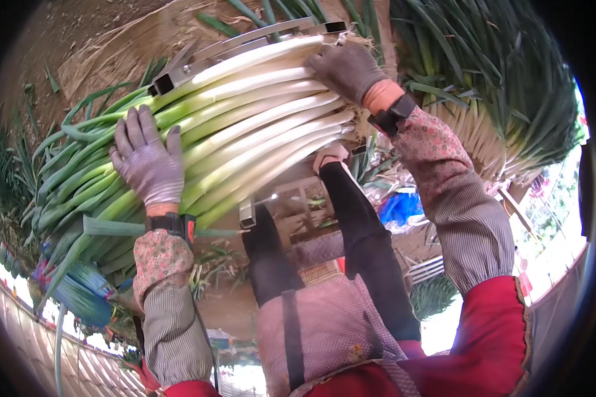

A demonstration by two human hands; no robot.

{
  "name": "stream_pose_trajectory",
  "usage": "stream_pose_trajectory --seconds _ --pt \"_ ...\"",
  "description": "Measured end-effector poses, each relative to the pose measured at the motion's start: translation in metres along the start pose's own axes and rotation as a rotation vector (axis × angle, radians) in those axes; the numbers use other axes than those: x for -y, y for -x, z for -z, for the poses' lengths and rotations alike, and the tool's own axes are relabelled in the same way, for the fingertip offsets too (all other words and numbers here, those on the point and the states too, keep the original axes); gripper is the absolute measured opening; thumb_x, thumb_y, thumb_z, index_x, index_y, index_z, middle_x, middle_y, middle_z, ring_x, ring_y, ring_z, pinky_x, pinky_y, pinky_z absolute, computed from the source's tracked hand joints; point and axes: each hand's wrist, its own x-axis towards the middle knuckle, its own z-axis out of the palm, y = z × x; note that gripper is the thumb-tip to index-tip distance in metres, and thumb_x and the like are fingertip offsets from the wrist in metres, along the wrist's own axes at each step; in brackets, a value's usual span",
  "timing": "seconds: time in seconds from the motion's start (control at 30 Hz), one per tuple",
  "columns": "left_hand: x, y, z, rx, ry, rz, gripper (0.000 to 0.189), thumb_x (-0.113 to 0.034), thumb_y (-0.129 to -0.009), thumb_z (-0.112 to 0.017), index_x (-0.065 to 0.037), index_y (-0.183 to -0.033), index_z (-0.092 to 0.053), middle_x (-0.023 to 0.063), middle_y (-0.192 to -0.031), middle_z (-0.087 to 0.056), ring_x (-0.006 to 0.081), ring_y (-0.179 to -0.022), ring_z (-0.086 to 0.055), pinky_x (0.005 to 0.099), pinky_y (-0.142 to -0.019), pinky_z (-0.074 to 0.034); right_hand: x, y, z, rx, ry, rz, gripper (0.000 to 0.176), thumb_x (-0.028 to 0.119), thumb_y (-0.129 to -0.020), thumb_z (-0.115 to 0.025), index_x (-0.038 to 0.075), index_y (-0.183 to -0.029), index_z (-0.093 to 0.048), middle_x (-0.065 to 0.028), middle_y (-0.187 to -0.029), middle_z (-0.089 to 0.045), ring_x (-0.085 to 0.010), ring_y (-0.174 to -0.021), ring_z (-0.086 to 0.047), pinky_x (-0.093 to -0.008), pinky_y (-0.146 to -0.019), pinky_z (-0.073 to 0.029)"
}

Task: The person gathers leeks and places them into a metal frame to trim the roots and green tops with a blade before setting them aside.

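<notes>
Two gloved hands rest on a bundle (245, 126) of leeks: long white stalks, green leaves at the left, roots at the right. The left hand (149, 165) lies flat, fingers open, on the green part. The right hand (344, 69) bends its fingers over the root ends; I cannot tell whether they grip. The bundle overhangs a metal frame (245, 36). A leek pile (496, 79) fills the far right, with soil (66, 33) at the far left.

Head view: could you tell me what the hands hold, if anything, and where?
Bundle of long white-and-green onions: left hand flat on its pale-green middle, right hand cupping its root ends.
</notes>
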Motion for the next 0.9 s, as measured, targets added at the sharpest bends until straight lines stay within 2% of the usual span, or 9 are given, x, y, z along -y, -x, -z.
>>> stream_pose_trajectory --seconds 0.1,0.13,0.27,0.37,0.5,0.6,0.7,0.83,0.9 --pt "0.002 0.001 -0.003 -0.029 0.043 -0.009 0.066 -0.049 -0.091 -0.066 -0.011 -0.143 -0.053 0.0086 -0.147 -0.052 0.0326 -0.137 -0.044 0.0577 -0.107 -0.035 0.003 -0.015 0.006 -0.005 0.017 0.068 0.01 0.015 -0.086 -0.062 0.012 -0.093 -0.068 -0.0089 -0.084 -0.07 -0.0299 -0.076 -0.071 -0.0418 -0.065 -0.057" --pt "0.001 0.001 -0.004 -0.037 0.033 -0.005 0.065 -0.049 -0.09 -0.066 -0.011 -0.142 -0.055 0.009 -0.147 -0.052 0.0325 -0.138 -0.044 0.0584 -0.107 -0.034 0.007 -0.015 0.007 -0.034 -0.074 0.047 0.012 0.016 -0.08 -0.067 0.009 -0.09 -0.067 -0.0103 -0.084 -0.069 -0.0323 -0.079 -0.071 -0.0447 -0.07 -0.056" --pt "0.001 0.001 -0.003 -0.046 0.041 0.004 0.062 -0.047 -0.094 -0.063 -0.013 -0.145 -0.052 0.0074 -0.148 -0.052 0.0316 -0.137 -0.045 0.0574 -0.106 -0.035 0.011 -0.021 0.017 0.008 -0.169 -0.009 0.027 0.022 -0.069 -0.075 0.01 -0.092 -0.066 -0.011 -0.084 -0.069 -0.0347 -0.082 -0.069 -0.0483 -0.08 -0.052" --pt "0.0 0.0 0.0 -0.029 0.047 0.013 0.062 -0.048 -0.094 -0.063 -0.015 -0.145 -0.052 0.0074 -0.149 -0.051 0.0315 -0.138 -0.045 0.0576 -0.106 -0.035 0.004 -0.017 0.025 0.145 -0.271 -0.063 0.021 0.021 -0.074 -0.071 0.015 -0.094 -0.069 -0.0094 -0.092 -0.072 -0.0317 -0.089 -0.071 -0.0456 -0.083 -0.052" --pt "0.001 0.002 -0.002 -0.027 0.033 0.011 0.058 -0.047 -0.094 -0.063 -0.019 -0.145 -0.054 0.0077 -0.149 -0.052 0.0322 -0.137 -0.045 0.0573 -0.106 -0.035 -0.004 -0.011 0.01 -0.017 -0.295 0.071 0.022 0.027 -0.078 -0.072 0.018 -0.098 -0.07 -0.0051 -0.092 -0.072 -0.029 -0.092 -0.07 -0.0464 -0.087 -0.047" --pt "0.0 0.001 0.001 -0.006 0.003 0.023 0.057 -0.046 -0.094 -0.063 -0.02 -0.144 -0.056 0.0075 -0.149 -0.052 0.0324 -0.137 -0.045 0.0568 -0.105 -0.036 -0.015 -0.022 0.012 -0.127 -0.265 -0.008 0.021 0.031 -0.081 -0.073 0.021 -0.1 -0.071 -0.002 -0.095 -0.072 -0.0253 -0.095 -0.069 -0.0472 -0.088 -0.046" --pt "-0.002 -0.001 0.003 0.009 0.007 0.021 0.056 -0.046 -0.094 -0.063 -0.02 -0.143 -0.056 0.0072 -0.149 -0.051 0.0326 -0.137 -0.045 0.0561 -0.105 -0.036 -0.011 -0.026 0.004 -0.288 -0.168 -0.061 0.027 0.033 -0.078 -0.079 0.022 -0.101 -0.071 -0.0005 -0.093 -0.07 -0.0244 -0.092 -0.067 -0.0456 -0.085 -0.045" --pt "0.0 0.0 0.001 0.006 0.03 0.024 0.054 -0.043 -0.095 -0.062 -0.021 -0.143 -0.056 0.0065 -0.148 -0.052 0.0328 -0.136 -0.046 0.0558 -0.104 -0.037 0.021 -0.014 0.005 -0.245 -0.137 -0.314 0.027 0.034 -0.075 -0.081 0.025 -0.099 -0.072 0.0031 -0.099 -0.07 -0.022 -0.095 -0.066 -0.0459 -0.083 -0.044" --pt "-0.002 0.0 0.003 0.0 0.025 0.024 0.054 -0.043 -0.095 -0.063 -0.022 -0.143 -0.056 0.0062 -0.148 -0.052 0.0324 -0.135 -0.046 0.0552 -0.104 -0.037 0.039 0.0 0.008 -0.35 -0.223 -0.339 0.035 0.033 -0.08 -0.079 0.022 -0.112 -0.069 0.0011 -0.114 -0.067 -0.0239 -0.107 -0.062 -0.0462 -0.093 -0.042"
